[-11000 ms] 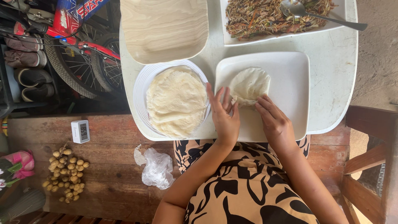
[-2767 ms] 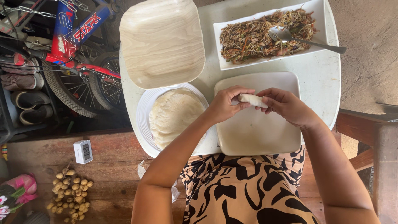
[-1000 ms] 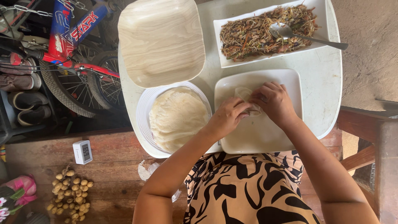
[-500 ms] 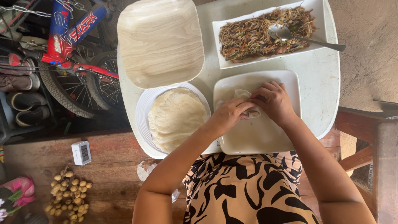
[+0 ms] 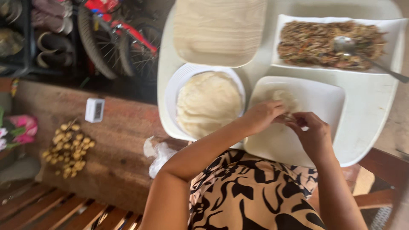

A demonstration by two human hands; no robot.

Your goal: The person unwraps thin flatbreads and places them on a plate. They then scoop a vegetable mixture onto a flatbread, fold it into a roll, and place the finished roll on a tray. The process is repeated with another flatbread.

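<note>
A small pale wrapper (image 5: 284,99), thin, soft and dough-like, is seen on the white square plate (image 5: 324,102) near its far left part. It is blurred, so its folds cannot be made out; it appears as a rounded lump with no clear long axis, and no direction of pointing can be told. Its near edge is touched by both hands. The left hand (image 5: 262,117) is laid over the plate's left side with its fingers (image 5: 277,108) curled and pinched on the wrapper's edge. The right hand (image 5: 313,134) is held just beside it, its fingers (image 5: 296,121) bent inward and closed at the same edge; whether anything else is gripped there cannot be told.

A stack of round, matte, cream-coloured wrappers (image 5: 208,102) is carried on a round white plate (image 5: 172,91) just left of the square one. Beyond it a smooth beige square tray (image 5: 219,30) is set. A long white dish (image 5: 285,21) of shredded brown filling (image 5: 315,40) with a metal spoon (image 5: 347,44) in it is placed at the far right. All is borne by a white counter (image 5: 370,98).
</note>
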